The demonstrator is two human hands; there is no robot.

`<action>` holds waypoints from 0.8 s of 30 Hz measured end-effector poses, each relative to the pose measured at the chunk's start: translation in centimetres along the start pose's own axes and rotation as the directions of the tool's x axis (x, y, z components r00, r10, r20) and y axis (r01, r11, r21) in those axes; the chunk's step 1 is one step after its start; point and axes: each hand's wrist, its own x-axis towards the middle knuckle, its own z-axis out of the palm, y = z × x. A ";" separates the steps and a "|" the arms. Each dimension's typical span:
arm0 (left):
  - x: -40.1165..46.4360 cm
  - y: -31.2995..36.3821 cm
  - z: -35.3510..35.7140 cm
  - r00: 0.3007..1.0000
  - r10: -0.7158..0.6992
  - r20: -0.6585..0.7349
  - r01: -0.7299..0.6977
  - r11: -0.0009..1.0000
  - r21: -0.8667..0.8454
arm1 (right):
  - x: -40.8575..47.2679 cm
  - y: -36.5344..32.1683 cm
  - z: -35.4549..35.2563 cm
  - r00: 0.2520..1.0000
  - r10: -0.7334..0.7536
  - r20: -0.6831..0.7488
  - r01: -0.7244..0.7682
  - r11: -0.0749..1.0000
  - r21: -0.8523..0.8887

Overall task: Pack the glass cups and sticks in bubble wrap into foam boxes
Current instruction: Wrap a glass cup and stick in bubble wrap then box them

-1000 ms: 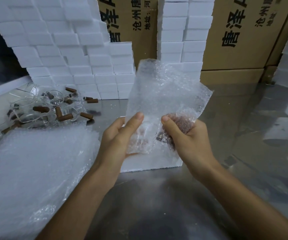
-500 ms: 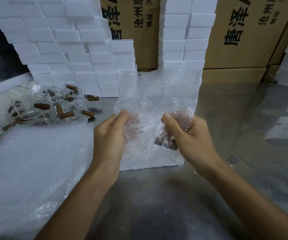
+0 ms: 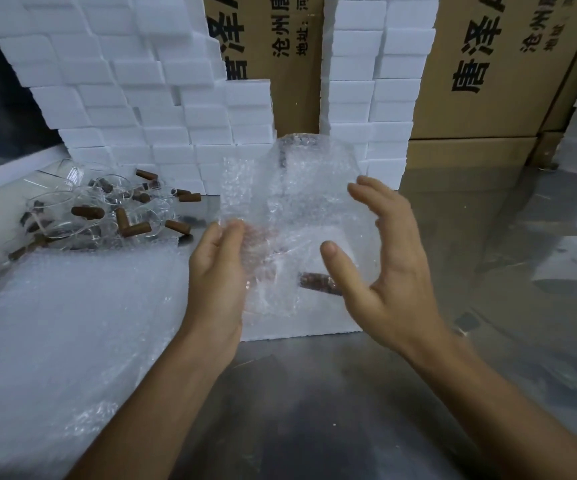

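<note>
Bubble wrap [image 3: 294, 216] with brown stick [image 3: 316, 281] inside, held up over white foam box [image 3: 301, 323]. Left hand [image 3: 216, 271] pinches wrap edge. Right hand [image 3: 380, 271] spread wide, fingers straight, beside wrap. Glass cups [image 3: 82, 216] piled far left.

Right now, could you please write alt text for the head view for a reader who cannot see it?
A person's left hand holds a bubble-wrap bundle with a brown stick inside, above a white foam box; the right hand is open beside it. Loose glass cups and sticks lie at left, before stacked foam boxes.
</note>
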 end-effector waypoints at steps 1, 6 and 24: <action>-0.1 0.1 0.1 1.000 -0.016 0.012 0.016 1.000 -0.005 | -0.1 -0.1 0.2 0.999 0.018 0.047 -0.018 1.000 0.008; -0.3 0.5 0.3 0.991 -0.085 0.100 0.094 0.992 -0.089 | -0.7 0.2 0.3 0.965 0.140 0.222 -0.151 0.988 0.032; -0.5 1.0 0.0 0.955 -0.111 0.275 0.183 0.950 -0.253 | -0.4 -0.1 1.0 0.944 0.308 0.117 -0.316 0.947 0.056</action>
